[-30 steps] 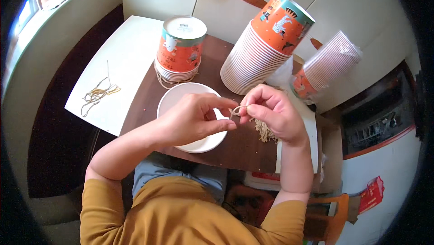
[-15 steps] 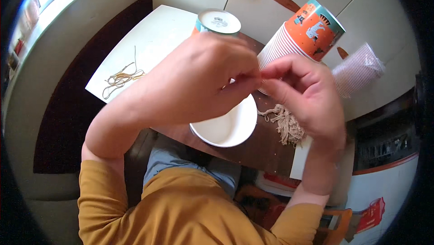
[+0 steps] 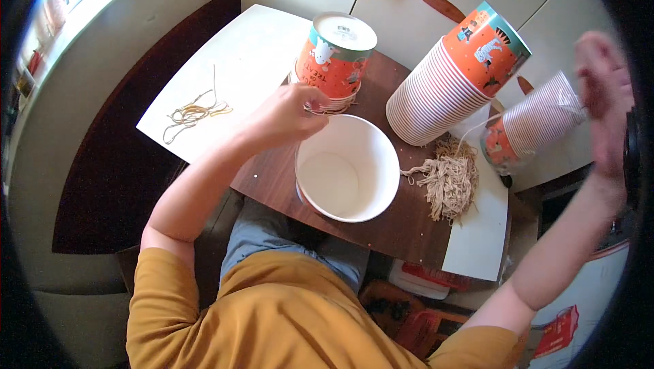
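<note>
1. Left hand (image 3: 283, 118): fingers curled narrow at the rim of the wide white paper cup (image 3: 347, 176), pinching something thin there; it looks like one end of a pale string (image 3: 477, 126), though the grip itself is too small to confirm.
2. Right hand (image 3: 603, 93): raised high at the right edge of view, blurred. Cannot tell whether its fingers are closed. The pale string runs as a thin line up toward it from near the bundle.
3. White paper cup: stands upright, mouth up, on the dark brown wooden bench (image 3: 381, 222), just in front of the person. Inside is bare; nothing in it.
4. Handling judgement, string: very light, limp, easily slipped; best pinched near its end between fingertips.
5. Handling judgement, cup: light, thin-walled, crushes easily; take it at the rim or wall with gentle pressure.
6. Loose bundle of tan strings (image 3: 446, 181): lies on the bench just right of the cup, partly on a white sheet (image 3: 477, 246).
7. Short stack of orange printed paper cups (image 3: 334, 62): upside down, just behind the white cup.
8. Tall tilted stack of orange printed cups (image 3: 456, 76): to the right of that.
9. Sleeve of cups in clear wrap (image 3: 535, 124): far right, lying on its side.
10. A few stray strings (image 3: 194, 111): on the large white sheet (image 3: 231, 62), left, well apart.
</note>
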Motion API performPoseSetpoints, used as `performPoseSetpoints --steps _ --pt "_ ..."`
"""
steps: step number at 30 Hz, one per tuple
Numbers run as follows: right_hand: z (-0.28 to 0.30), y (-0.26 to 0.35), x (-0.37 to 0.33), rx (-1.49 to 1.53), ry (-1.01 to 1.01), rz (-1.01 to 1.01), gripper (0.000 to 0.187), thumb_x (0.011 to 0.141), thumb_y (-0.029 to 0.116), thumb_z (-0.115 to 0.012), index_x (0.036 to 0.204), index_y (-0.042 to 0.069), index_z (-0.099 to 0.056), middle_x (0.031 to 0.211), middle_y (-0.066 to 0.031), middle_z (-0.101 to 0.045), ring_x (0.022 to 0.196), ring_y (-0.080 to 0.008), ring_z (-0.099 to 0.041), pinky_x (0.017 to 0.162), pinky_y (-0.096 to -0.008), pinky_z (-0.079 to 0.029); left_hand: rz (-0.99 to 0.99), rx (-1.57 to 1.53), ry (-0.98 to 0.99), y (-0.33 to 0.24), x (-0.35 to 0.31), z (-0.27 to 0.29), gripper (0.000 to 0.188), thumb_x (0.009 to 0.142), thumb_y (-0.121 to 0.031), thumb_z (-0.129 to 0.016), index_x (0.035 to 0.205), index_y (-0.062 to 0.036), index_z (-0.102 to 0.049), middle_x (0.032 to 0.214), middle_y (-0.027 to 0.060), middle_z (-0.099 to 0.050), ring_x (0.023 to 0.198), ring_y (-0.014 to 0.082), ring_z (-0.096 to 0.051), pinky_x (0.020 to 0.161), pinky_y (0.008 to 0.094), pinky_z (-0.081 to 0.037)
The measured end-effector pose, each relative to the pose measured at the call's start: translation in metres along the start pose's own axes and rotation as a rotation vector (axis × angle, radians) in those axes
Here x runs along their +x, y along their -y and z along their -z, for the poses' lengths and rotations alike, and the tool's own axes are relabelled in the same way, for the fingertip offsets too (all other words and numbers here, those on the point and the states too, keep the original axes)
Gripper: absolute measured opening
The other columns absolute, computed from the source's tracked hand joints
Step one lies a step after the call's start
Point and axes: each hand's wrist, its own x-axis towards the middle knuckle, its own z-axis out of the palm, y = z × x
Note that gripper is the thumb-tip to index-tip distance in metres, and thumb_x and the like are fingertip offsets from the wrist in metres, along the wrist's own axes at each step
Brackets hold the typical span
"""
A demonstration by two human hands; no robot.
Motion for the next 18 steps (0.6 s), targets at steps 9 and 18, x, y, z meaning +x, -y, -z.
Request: performPoseSetpoints --steps 9,18 --pt "-0.194 -0.074 -0.143 0.043 0.38 -0.007 0.01 0.077 0.012 -0.067 0.084 0.004 -0.066 0.08 -0.0116 -0.06 0.081 -0.028 -0.062 0.068 -0.0385 -0.05 0.089 0.218 0.034 -0.015 -0.016 -0.024 0.017 0.074 -0.015 -0.061 0.08 0.0005 -0.065 0.072 0.0171 -0.065 0.07 0.0303 -0.066 0.067 0.0391 -0.053" --pt "-0.202 -0.081 -0.156 -0.104 0.592 -0.068 0.008 0.08 0.012 -0.064 0.079 0.004 -0.062 0.083 -0.0132 -0.06 0.074 -0.0349 -0.062 0.067 -0.0453 -0.05 0.031 0.53 0.0 -0.012 0.0 -0.031 0.019 0.072 -0.02 -0.061 0.07 -0.0017 -0.063 0.063 0.0178 -0.062 0.063 0.0357 -0.064 0.066 0.0436 -0.052"
